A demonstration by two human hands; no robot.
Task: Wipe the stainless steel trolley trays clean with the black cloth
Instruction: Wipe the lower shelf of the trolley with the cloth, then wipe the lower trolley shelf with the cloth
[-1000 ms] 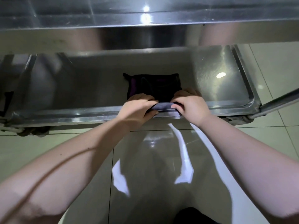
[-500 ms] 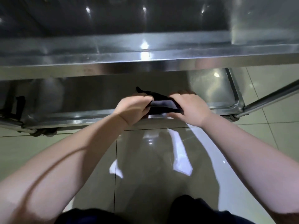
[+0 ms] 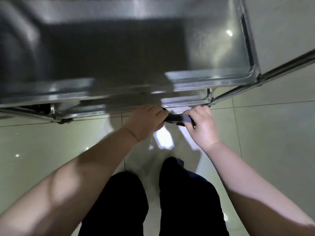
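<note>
The stainless steel trolley fills the upper half of the head view, its top tray (image 3: 213,48) seen from above with nothing on it. A lower tray rim (image 3: 184,99) shows just beneath the top tray's near edge. The black cloth (image 3: 177,118) is folded small and stretched between my two hands, in front of the trolley's near edge and over the floor. My left hand (image 3: 144,122) grips its left end. My right hand (image 3: 202,126) grips its right end. Most of the cloth is hidden inside my fingers.
A steel handle bar (image 3: 272,72) slants from the trolley's right corner to the frame's right edge. A caster bracket (image 3: 58,116) sits under the left near corner. My legs in dark trousers (image 3: 187,201) stand on glossy pale floor tiles (image 3: 42,142).
The cloth has come off the lower tray, folded up between both hands, and been drawn toward me past the trolley edge. My view has risen above the top tray.
</note>
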